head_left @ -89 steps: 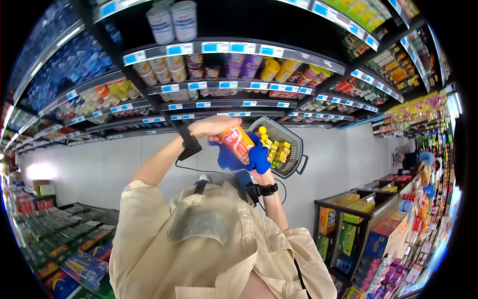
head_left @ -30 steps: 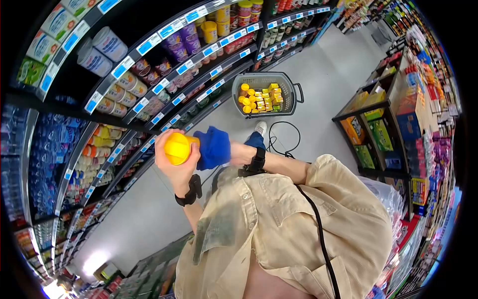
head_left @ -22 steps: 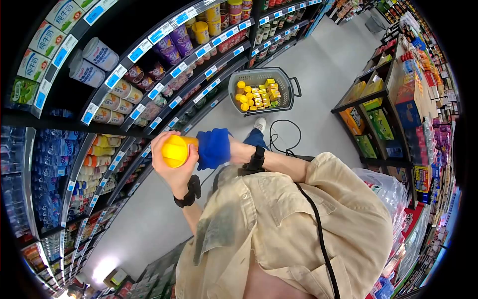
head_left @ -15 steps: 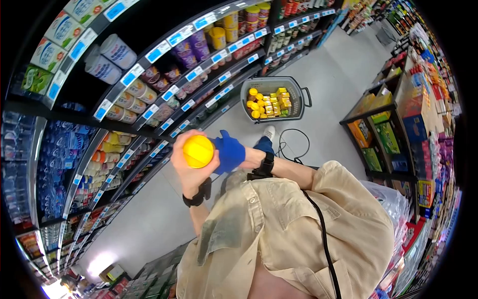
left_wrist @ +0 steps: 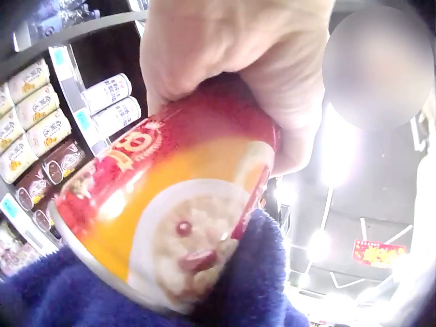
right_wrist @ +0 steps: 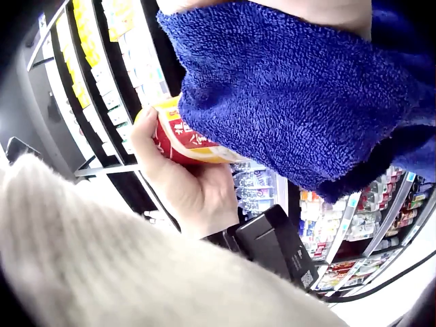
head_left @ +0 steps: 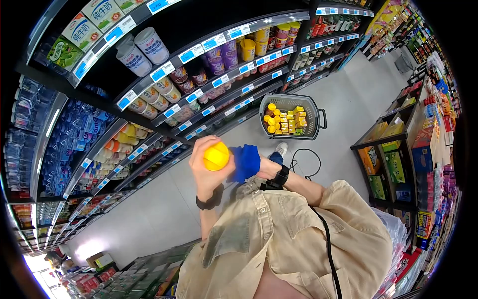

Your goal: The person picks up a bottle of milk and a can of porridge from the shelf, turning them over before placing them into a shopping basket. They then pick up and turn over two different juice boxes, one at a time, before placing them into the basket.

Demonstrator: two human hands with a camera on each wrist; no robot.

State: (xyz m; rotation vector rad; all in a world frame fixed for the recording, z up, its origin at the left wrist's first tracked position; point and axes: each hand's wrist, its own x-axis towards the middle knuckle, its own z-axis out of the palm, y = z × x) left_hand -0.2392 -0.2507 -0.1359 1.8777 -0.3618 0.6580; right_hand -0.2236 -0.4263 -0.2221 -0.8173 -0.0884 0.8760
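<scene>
My left hand (head_left: 203,174) grips a can whose yellow lid (head_left: 216,156) faces up in the head view. Its red and orange side (left_wrist: 184,211), with a bowl picture, fills much of the left wrist view, the fingers curled round the lid end. A blue cloth (head_left: 247,163) covers the can's other end. Behind that cloth is my right hand (head_left: 269,168), its fingers mostly hidden. In the right wrist view, the cloth (right_wrist: 293,88) hangs from the right hand (right_wrist: 320,12) against the can (right_wrist: 187,142), and the left hand (right_wrist: 187,197) holds the can opposite.
A grey basket (head_left: 314,117) on the floor holds yellow-lidded cans and small yellow boxes. Shelves (head_left: 209,45) with cans and bottles run along the left and top. A cable (head_left: 313,164) loops on the floor by a shoe (head_left: 282,148). A display rack (head_left: 381,149) stands at right.
Three seconds ago the can's label faced up over the cloth; now its yellow lid does. The head view has turned, and the basket appears farther from the hands. Lately both hands have kept hold.
</scene>
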